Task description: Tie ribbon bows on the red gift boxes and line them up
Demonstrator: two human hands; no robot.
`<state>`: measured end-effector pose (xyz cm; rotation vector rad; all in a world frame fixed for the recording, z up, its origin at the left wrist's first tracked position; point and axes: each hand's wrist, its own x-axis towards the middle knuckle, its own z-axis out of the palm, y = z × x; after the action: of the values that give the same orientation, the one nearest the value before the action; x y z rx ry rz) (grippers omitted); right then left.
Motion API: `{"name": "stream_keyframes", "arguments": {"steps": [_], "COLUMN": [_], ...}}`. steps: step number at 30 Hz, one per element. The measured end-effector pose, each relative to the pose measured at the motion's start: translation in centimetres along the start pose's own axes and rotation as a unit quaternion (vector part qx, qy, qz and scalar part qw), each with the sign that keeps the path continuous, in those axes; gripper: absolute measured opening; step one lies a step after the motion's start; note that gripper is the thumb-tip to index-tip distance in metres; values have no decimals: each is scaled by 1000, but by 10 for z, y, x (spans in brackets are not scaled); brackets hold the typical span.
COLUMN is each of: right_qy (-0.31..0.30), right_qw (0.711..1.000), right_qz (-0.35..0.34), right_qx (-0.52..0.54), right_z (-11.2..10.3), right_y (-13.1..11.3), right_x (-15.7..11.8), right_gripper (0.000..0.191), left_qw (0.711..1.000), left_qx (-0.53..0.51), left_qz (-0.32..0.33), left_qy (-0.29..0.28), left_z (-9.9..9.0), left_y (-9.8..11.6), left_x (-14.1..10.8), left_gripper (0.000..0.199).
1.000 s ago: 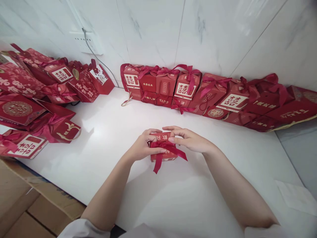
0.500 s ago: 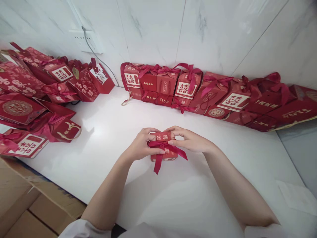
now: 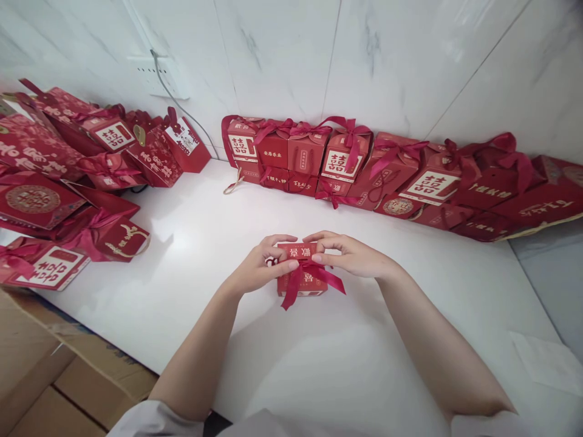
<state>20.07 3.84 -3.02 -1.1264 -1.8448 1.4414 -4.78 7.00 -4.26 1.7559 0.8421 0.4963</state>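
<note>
now l hand (image 3: 259, 267), thumb higher on ribbon (image 3: 293, 286), + r hand (image 3: 348, 255) grip box (image 3: 308, 280)

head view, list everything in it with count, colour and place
gift box: 1, red, between the hands
ribbon: 1, crimson, on the gift box
stacked boxes: many, red, against the wall
piled boxes: many, red, table's left end
table: 1, white, beneath the hands
wall: 1, white marbled, at the back
wall socket: 1, white, back left
cable: 1, grey, at the socket
cardboard: count unclear, brown, lower left
pale sheet: 1, whitish, table's right side
left hand: 1, bare, at the ribbon
right hand: 1, bare, at the ribbon
sleeves: 2, pale grey, bottom edge
</note>
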Motion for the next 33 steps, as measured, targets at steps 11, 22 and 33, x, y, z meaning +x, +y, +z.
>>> {"name": "stream_keyframes", "arguments": {"steps": [11, 22, 33], "right_qy": [-14, 77, 4], "right_qw": [999, 989, 991], "right_qz": [-1, -13, -33], "right_qx": [-46, -122, -129], "right_z": [-1, 5, 4], "right_y": [-2, -6, -10], "right_x": [-2, -3, -6], "right_gripper": [24, 28, 28], "left_qw": [996, 999, 999], "left_qx": [60, 21, -20], "left_qz": [8, 11, 18], "left_qy": [58, 40, 43], "left_z": [-1, -1, -3], "left_y": [-2, -4, -10], "left_x": [2, 4, 6], "left_gripper": [33, 38, 32]}}
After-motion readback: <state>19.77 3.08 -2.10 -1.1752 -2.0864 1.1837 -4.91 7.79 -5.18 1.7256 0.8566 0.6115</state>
